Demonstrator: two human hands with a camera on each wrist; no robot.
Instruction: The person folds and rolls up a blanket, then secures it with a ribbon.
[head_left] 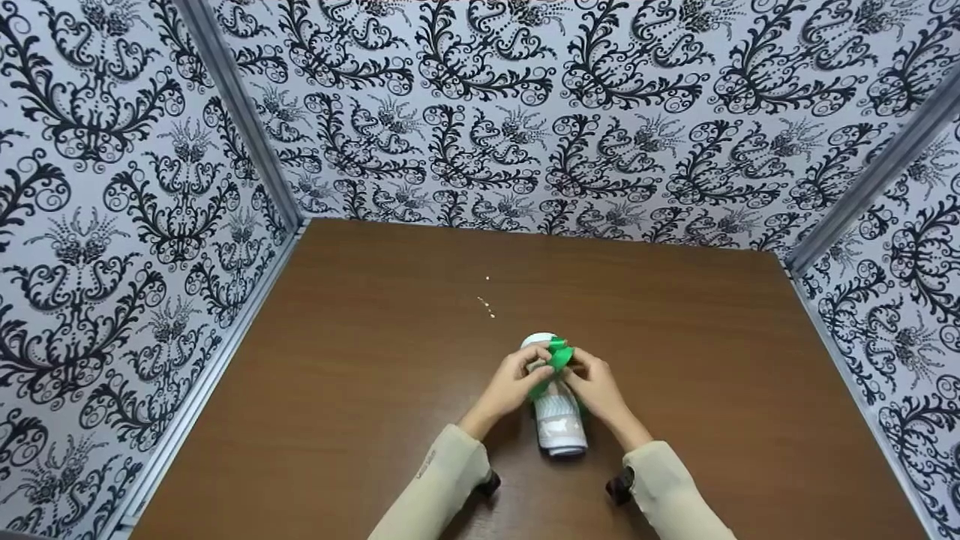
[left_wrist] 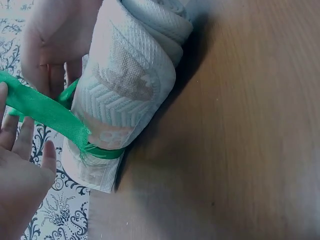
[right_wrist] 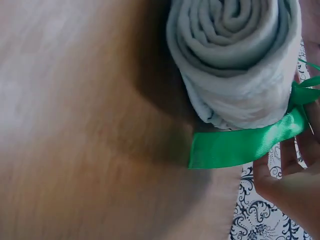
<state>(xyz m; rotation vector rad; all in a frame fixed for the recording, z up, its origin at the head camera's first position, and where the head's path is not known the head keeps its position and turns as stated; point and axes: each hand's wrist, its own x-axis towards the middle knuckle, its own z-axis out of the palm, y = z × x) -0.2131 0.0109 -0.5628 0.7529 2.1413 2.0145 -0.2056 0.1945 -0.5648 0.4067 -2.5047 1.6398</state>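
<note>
A rolled towel, white and beige with a woven pattern, lies on the table, its coiled end facing the right wrist camera. Around it runs a green ribbon, gathered at the top. My left hand pinches the ribbon from the left side; in the left wrist view a strip of ribbon stretches from its fingers to the towel. Over the other side, my right hand pinches the ribbon near the gathering. A loose ribbon end hangs by the right fingers. Where the strips cross is partly hidden by fingers.
The brown wooden table has small white specks beyond the towel. Patterned black-and-white walls enclose it at the back and sides, with metal posts at the corners. Dark devices sit under both wrists.
</note>
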